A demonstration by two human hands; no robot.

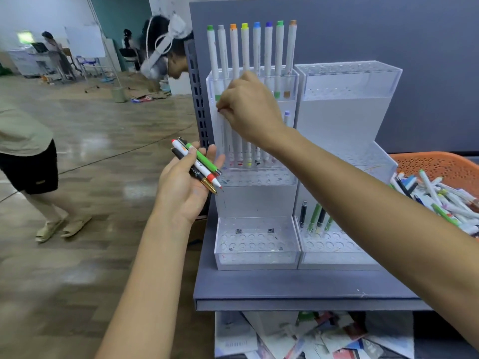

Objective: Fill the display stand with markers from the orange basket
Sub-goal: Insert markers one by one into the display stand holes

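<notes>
Now, head view: right hand (248,107) pinches a white marker (222,133) at the left end of the display stand's (256,257) middle tier. Best kept upright, with its tip seated in the free hole beside the standing row. Left hand (181,187) curls around spare pens (201,164), just left of the stand. Orange basket (427,158) sits far right, full of markers. The right forearm crosses the second stand (347,112), blocking reach there.

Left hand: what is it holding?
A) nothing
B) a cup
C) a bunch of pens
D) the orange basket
C: the left hand holds a few pens across its fingers, with the thumb pressed over them.
</notes>
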